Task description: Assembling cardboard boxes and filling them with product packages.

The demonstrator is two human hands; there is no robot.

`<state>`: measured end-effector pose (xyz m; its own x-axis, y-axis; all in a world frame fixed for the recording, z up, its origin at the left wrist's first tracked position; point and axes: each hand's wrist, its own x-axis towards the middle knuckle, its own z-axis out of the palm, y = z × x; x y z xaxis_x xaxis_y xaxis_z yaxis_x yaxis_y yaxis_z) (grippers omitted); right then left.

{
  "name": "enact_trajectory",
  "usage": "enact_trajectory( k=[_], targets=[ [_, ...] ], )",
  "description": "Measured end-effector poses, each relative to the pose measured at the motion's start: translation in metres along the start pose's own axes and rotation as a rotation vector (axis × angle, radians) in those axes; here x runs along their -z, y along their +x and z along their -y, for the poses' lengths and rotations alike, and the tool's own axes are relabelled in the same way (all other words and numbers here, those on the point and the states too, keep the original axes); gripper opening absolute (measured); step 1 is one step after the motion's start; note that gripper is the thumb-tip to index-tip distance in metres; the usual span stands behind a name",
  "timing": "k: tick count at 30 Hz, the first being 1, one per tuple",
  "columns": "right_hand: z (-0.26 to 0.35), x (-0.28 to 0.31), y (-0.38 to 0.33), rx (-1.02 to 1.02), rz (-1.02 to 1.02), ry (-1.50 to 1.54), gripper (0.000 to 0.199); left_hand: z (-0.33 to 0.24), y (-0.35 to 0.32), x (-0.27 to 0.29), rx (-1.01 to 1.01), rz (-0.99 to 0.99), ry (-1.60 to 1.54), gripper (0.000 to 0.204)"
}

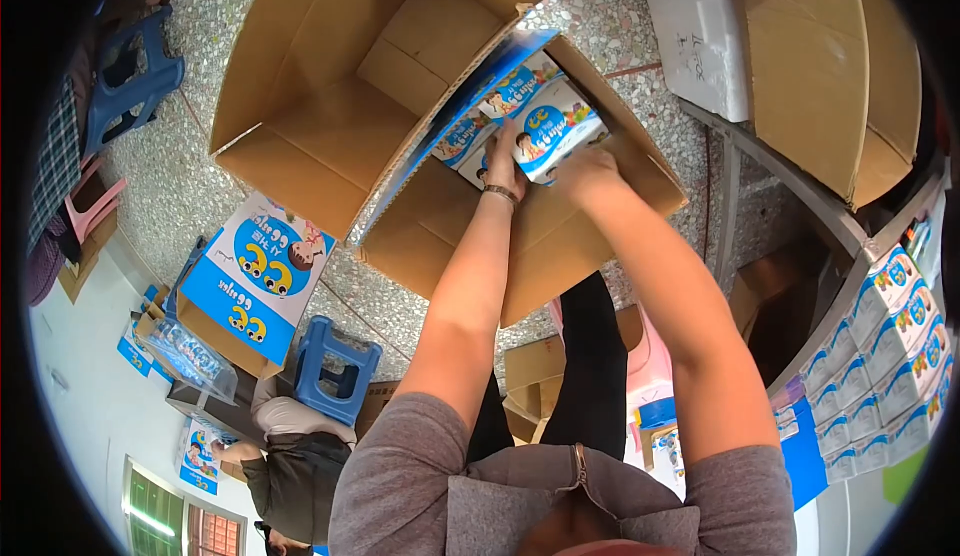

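Note:
Both my arms reach into an open brown cardboard carton in front of me. Inside it lie several small white and blue printed boxes. One such small box sits between my hands, on top of the others or among them. Along its left side presses my left hand, with a dark bracelet at the wrist. My right hand is curled at the box's near right corner; its fingertips are hidden.
A larger open carton stands left of mine. Another open carton rests on a metal-framed table at right, above stacked small boxes. A blue stool and a printed carton stand at left, near a seated person.

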<state>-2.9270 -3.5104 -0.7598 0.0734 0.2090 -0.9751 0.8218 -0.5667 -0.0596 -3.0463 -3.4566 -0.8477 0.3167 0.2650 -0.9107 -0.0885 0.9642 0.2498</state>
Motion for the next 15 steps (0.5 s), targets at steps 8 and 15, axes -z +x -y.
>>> enact_trajectory(
  k=[8,15],
  targets=[
    [0.000,0.022,0.001,-0.023,0.005,-0.301,0.049,0.033,-0.004,-0.005,-0.312,-0.067,0.292,0.070],
    [0.044,0.018,-0.057,0.299,-0.215,-0.314,0.034,0.054,0.026,0.001,-0.501,-0.354,0.596,0.110]
  ],
)
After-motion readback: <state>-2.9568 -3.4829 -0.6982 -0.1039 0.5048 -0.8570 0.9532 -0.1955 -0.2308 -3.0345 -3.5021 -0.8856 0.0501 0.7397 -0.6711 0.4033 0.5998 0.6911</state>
